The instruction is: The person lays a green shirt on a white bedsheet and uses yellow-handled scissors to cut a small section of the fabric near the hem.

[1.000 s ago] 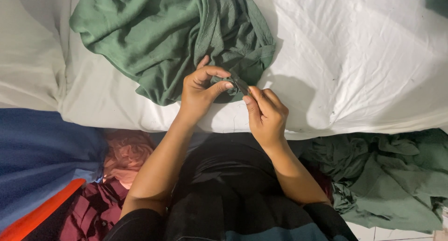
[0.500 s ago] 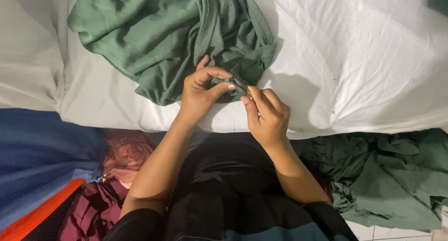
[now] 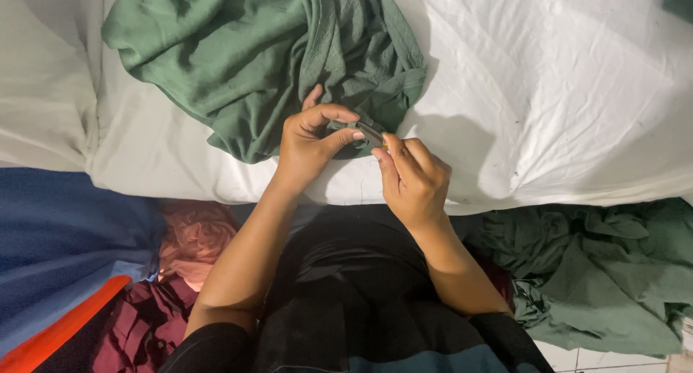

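A crumpled green cloth [image 3: 245,55] lies on a bed covered by a white sheet [image 3: 563,91]. My left hand [image 3: 310,138] and my right hand [image 3: 413,176] meet at the cloth's near edge. Both pinch a small dark piece [image 3: 369,133] between thumb and fingertips. What that piece is, I cannot make out. It seems to belong to the cloth's hem. My forearms reach up from my dark-clothed lap [image 3: 346,293].
A blue fabric with an orange stripe [image 3: 65,257] lies at the left, beside pink and maroon clothes [image 3: 180,272]. Another heap of green cloth [image 3: 599,272] sits on the floor at the right. The bed edge runs across the middle of the view.
Both hands stay at the cloth's edge. My right hand has shifted very slightly; the fingers keep their pinch.
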